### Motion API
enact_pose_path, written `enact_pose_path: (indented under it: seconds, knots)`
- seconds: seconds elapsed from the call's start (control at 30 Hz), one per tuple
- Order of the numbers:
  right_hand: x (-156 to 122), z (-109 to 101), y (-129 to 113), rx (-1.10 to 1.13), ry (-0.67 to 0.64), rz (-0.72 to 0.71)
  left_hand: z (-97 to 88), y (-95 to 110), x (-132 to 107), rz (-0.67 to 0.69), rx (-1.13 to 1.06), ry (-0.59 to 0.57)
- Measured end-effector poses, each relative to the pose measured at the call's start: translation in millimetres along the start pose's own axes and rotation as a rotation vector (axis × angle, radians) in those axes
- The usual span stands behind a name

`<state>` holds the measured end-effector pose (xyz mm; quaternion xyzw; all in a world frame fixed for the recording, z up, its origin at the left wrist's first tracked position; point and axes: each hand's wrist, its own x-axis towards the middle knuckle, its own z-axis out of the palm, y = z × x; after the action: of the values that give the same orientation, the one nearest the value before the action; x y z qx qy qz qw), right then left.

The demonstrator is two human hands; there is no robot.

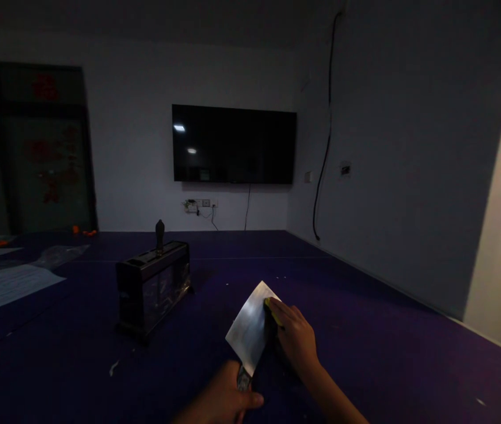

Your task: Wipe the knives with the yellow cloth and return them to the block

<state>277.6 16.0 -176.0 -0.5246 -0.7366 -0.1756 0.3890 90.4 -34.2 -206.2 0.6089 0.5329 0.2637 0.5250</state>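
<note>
My left hand (pixel 228 396) is closed around the dark handle of a cleaver (pixel 250 327). Its broad, shiny metal blade points up and away from me, above the purple surface. A small yellow sponge (pixel 273 312) is pinched in my right hand (pixel 297 335), pressed against the right side of the blade. Much of the sponge is hidden by my fingers. To the left of the cleaver stands a black knife block (pixel 155 288) with clear sides, and one dark knife handle (pixel 160 235) sticks up from its top.
Purple table surface (pixel 365 330) spreads all around. White paper sheets (pixel 12 287) and clear plastic wrapping (pixel 60 254) lie at the left, with small orange items (pixel 83 231) farther back. A television (pixel 235 144) hangs on the far wall; a black cable (pixel 329 135) runs down the right wall.
</note>
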Motion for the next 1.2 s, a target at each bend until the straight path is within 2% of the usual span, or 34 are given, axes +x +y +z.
enact_pose_path:
  seconds: [0.33,0.57,0.73,0.97,1.2]
  knots:
    - [-1,6,16,-0.052,0.017,0.089,-2.1,8,-5,-0.015,0.026,-0.03]
    - [0,7,22,0.006,0.101,0.058,-3.0,6,-3,0.02,0.005,-0.07]
    - [0,4,14,0.046,0.089,0.003,-2.5,3,0,0.02,0.049,-0.048]
    - [1,-8,-6,0.139,-0.005,-0.133,-1.3,5,1,-0.01,0.059,-0.033]
    - [2,-3,-17,0.158,-0.013,-0.223,-1.1,5,-2,0.029,-0.013,-0.005]
